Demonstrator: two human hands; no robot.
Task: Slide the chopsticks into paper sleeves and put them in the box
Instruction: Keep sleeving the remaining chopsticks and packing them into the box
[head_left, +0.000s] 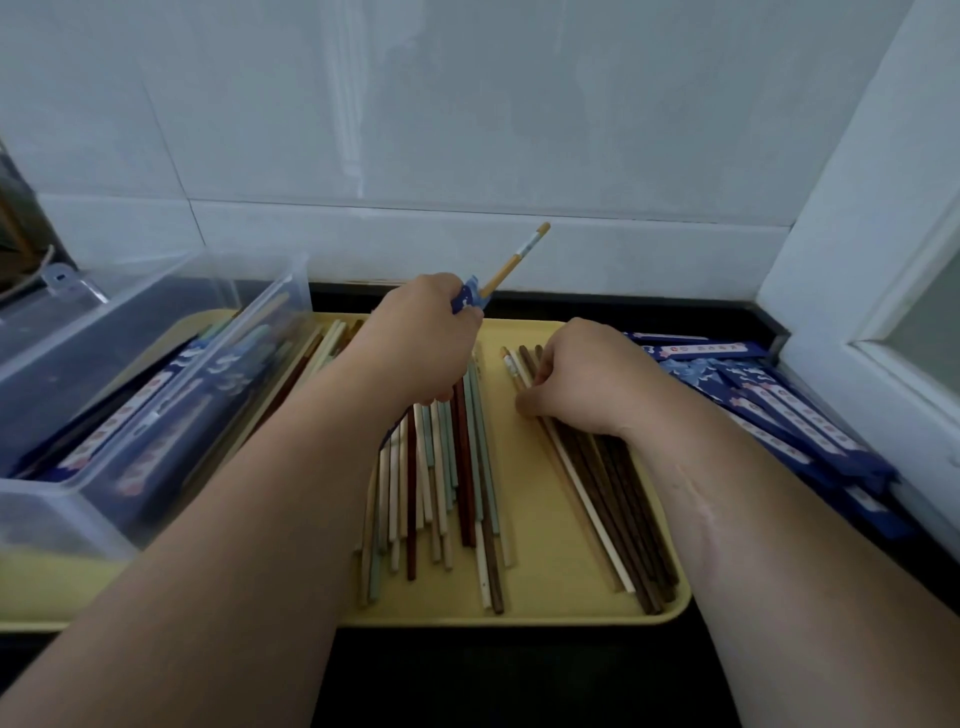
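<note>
Head view: your right hand (587, 379) lies on the brown chopsticks (613, 483) at the right of the yellow tray (535, 597), fingers (545, 364) curled onto them. Your left hand (421, 343) holds a blue paper sleeve (466, 296) above the tray, fingers clamped round it, one yellow chopstick (514, 262) projecting from its far end. Step in hand, likely: filling the sleeve; next calls for aligning a second stick with its narrow mouth, then the clear box (130, 405) at left.

White tiled wall (467, 130), dark counter (519, 675), white window frame (857, 234) at right.
</note>
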